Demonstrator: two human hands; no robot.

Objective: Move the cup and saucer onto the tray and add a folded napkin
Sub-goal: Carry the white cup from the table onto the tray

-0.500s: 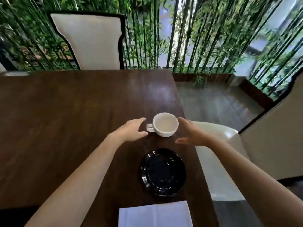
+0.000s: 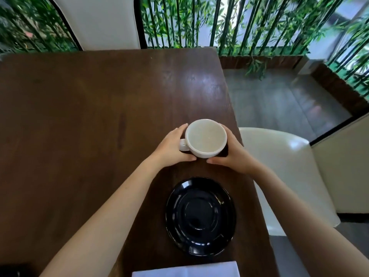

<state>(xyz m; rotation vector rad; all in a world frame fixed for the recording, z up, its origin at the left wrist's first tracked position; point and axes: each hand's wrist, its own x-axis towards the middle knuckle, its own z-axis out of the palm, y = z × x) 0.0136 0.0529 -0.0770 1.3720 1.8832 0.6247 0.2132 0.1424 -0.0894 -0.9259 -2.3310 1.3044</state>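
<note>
- The cup (image 2: 205, 137) is white, empty and upright, its handle pointing left. It stands beyond the saucer, and I hold it between my two hands.
- The saucer (image 2: 200, 216) is black and glossy, with nothing on it.
- The napkin (image 2: 186, 270) is white and flat, just on the near side of the saucer.

A dark brown wooden surface (image 2: 79, 116) fills the left and middle. At its far edge stands a chair (image 2: 103, 23) with a pale back and black frame. Right of the surface sits a cream seat (image 2: 285, 168) — on grey floor (image 2: 279, 100). Green bamboo stalks (image 2: 189, 21) line the background.
</note>
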